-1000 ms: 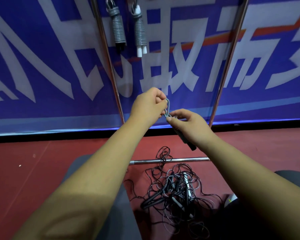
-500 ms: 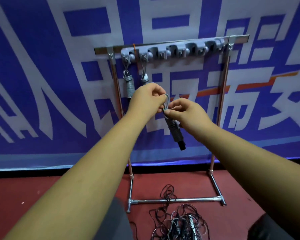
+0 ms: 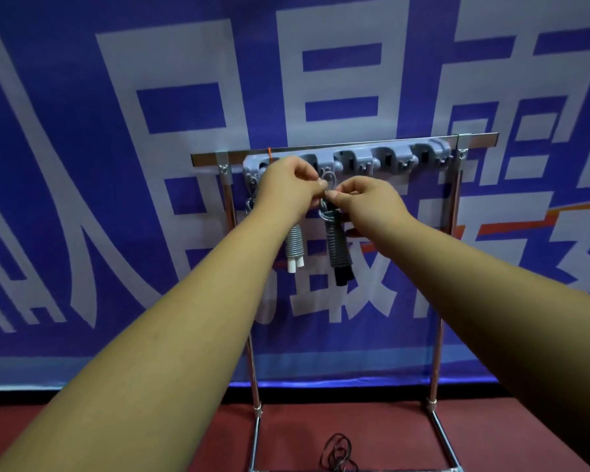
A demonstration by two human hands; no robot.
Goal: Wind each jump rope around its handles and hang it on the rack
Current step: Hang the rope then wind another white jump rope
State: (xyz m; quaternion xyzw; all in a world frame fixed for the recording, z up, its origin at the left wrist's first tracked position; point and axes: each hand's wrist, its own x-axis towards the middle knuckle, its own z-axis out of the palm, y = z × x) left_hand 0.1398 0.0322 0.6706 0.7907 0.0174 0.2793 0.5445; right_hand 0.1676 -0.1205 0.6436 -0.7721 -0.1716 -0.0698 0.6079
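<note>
Head view. Both hands are reaching up to the grey hook strip [image 3: 392, 160] that is running under the top bar of the rack [image 3: 438, 335].

The left hand [image 3: 288, 189] is pinching the small loop [image 3: 330, 180] at the top of the dark-handled jump rope [image 3: 337, 248] between curled thumb and forefinger. The right hand [image 3: 365, 202] is pinching the same rope just under the loop, its other fingers curling in. The loop is lying against the strip, left of its middle. Whether it is sitting over a hook cannot be told.

The rope's cord is lying in tight coils round the paired black handles. The bundle is hanging upright below both hands, handle ends pointing down.

Just beside it on the left, a white-handled jump rope [image 3: 294, 248], also coiled, is hanging from the strip, its top hiding behind the left hand. A third bundle [image 3: 251, 203] at the strip's left end is mostly hiding behind the left wrist.

Loose dark cord [image 3: 339, 454] is lying on the red floor [image 3: 82, 437] between the rack's feet. A blue banner [image 3: 82, 165] with white characters is hanging behind the rack.
</note>
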